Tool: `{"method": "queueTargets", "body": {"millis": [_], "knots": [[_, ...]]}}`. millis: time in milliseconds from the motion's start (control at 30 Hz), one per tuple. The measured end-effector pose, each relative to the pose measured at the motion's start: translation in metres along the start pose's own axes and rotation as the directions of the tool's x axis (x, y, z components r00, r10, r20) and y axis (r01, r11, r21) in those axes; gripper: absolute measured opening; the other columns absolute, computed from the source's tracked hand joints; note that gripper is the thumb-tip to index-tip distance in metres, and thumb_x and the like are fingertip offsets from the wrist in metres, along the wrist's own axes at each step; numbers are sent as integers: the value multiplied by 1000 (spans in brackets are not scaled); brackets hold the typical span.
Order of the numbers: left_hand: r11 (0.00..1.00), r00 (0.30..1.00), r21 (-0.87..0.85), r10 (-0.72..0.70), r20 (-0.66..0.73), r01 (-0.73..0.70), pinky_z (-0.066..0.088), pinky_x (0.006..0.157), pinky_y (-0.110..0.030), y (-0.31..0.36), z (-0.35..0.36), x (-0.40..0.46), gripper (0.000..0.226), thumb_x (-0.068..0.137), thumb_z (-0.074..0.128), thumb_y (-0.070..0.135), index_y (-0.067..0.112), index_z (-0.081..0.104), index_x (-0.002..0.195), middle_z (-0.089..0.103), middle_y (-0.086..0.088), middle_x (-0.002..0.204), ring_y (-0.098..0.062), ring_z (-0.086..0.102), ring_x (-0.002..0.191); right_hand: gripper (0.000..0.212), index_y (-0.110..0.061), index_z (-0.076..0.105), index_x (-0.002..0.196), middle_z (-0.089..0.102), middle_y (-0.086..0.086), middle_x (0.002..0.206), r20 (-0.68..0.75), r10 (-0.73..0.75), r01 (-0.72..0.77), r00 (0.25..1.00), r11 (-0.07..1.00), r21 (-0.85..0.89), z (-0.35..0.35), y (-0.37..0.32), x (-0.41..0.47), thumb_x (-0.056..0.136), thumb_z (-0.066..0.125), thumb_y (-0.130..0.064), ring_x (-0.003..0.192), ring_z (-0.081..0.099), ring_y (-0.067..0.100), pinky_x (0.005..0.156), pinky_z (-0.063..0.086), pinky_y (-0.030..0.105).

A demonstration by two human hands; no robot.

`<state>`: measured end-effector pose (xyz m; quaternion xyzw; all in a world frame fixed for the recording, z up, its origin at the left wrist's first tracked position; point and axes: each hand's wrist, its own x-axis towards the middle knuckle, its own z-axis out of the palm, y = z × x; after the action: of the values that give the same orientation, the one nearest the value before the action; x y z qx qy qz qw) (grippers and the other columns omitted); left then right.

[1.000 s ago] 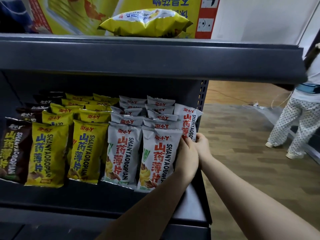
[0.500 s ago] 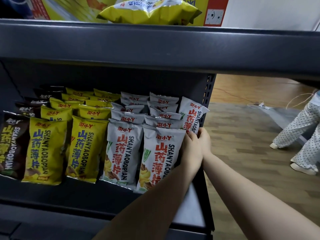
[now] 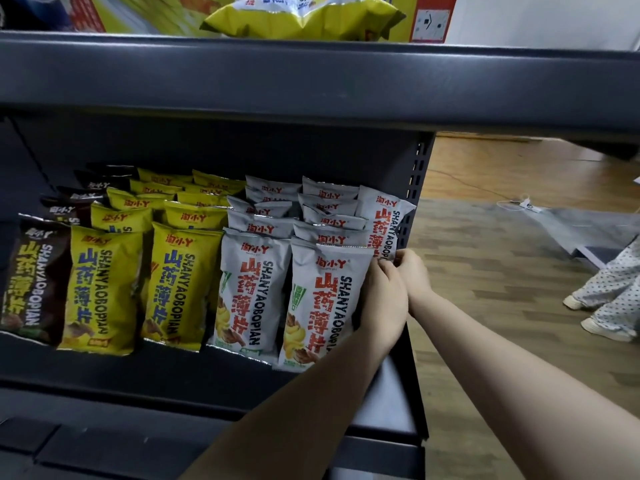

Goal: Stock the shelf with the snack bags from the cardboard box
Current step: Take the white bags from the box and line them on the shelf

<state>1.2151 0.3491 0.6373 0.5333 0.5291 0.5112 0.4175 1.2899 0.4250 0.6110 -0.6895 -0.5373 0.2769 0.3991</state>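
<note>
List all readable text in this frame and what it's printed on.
"SHANYAOBOPIAN": down the front white bag, also on the yellow bags and the brown bag.
"淘小Y": top of the white, yellow and brown bags.
"山药薄片": large characters beside the Latin word on those bags.
Big yellow bag on the top shelf: blue print, cropped, unreadable.
Small print at bag bottoms: too small.

A white snack bag (image 3: 382, 220) with red lettering stands upright at the right end of the dark shelf (image 3: 138, 372), against the side panel. Beside it, white bags (image 3: 322, 299), yellow bags (image 3: 104, 289) and brown bags (image 3: 31, 278) stand in rows front to back, brown nearest the left end.
</note>
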Motion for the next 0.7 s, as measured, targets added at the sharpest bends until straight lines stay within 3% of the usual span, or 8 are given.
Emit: {"method": "queueTargets", "body": {"millis": [100,200,467,700], "knots": [[993,1000,114,-6,9,5,40,86,-19,-5,2,-11,33,101,33,20,6,48,128,56,-15,126,-28,52,117,27,-5,60,112,67,10,107,-39,8,-8,999,1000,-8,-8,3,-18,90,57,-20,98,61,27,78,43,29],[967,1000,256,-5,8,3,42,87,-33,-8,2,-23,35,101,33,26,8,55,121,61,-15,118,-29,56,111,21,-4,64,108,68,14,108,-54,-34,31,998,998,-63,-16,8,-37,92,55,-13,102,61,29,78,43,28],[907,986,399,80,147,-133,38,77,-29,-8,-25,-66,29,99,34,20,15,53,120,62,-7,114,-24,56,106,22,-7,70,102,71,11,104,-88,-104,92,991,987,-134,-33,7,-100,89,52,-11,101,63,27,85,47,33],[835,942,452,212,261,-313,43,97,-36,-24,-56,-103,36,94,39,5,9,52,126,60,-11,123,-24,54,115,22,-9,67,104,68,6,104,-118,-151,143,981,987,-76,-41,-6,-159,93,48,-12,98,61,19,84,45,28]]}}
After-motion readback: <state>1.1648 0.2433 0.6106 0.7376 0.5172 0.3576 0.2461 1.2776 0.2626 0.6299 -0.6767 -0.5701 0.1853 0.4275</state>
